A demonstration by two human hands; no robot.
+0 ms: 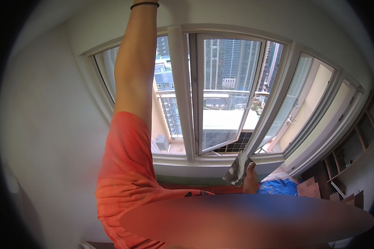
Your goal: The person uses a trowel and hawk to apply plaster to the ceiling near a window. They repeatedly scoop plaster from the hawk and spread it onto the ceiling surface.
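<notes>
My left arm, in an orange sleeve, is raised up past the window to the top edge, a dark band round the wrist (144,5); the hand itself is out of frame. Low in front of the window, my right hand (249,179) grips a flat square plate (232,172), dark and smeared with white paste, the thumb lying over its face. My body below is hidden by a blurred patch.
Framed windows (179,95), one sash tilted open (226,70), look onto a railing and tall buildings. A white wall (50,133) curves at left. At right are wooden shelves (357,137), a crumpled blue sheet (278,186) and reddish boards (309,189).
</notes>
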